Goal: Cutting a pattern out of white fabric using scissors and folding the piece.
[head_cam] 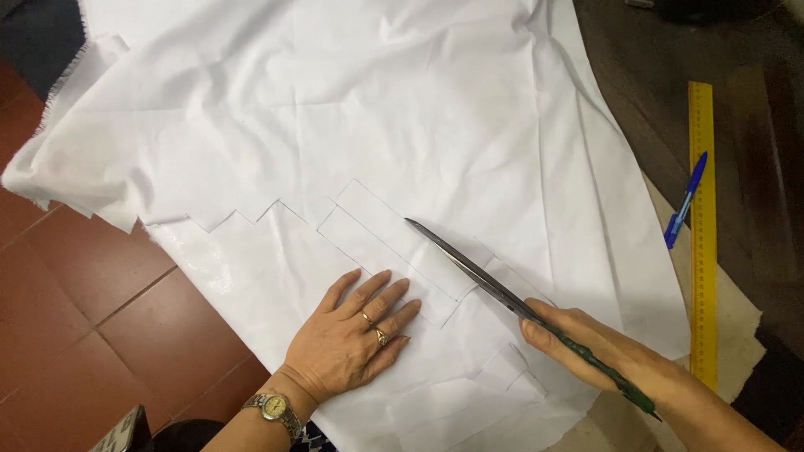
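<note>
A large sheet of white fabric [352,109] lies spread out, with pencilled rectangles drawn on it and a zigzag cut edge on its left side. My left hand [356,335] rests flat on the fabric, fingers spread, beside a drawn rectangle; it wears two rings and a wristwatch. My right hand [586,347] grips long scissors [469,268] with dark green handles. Their steel blades point up and to the left, lying along a drawn line in the fabric.
A yellow ruler [702,226] lies lengthwise at the right, with a blue pen [685,201] beside it. Red floor tiles [92,318] show at the lower left. A dark surface [754,50] lies at the upper right, and beige cloth [741,322] shows under the ruler.
</note>
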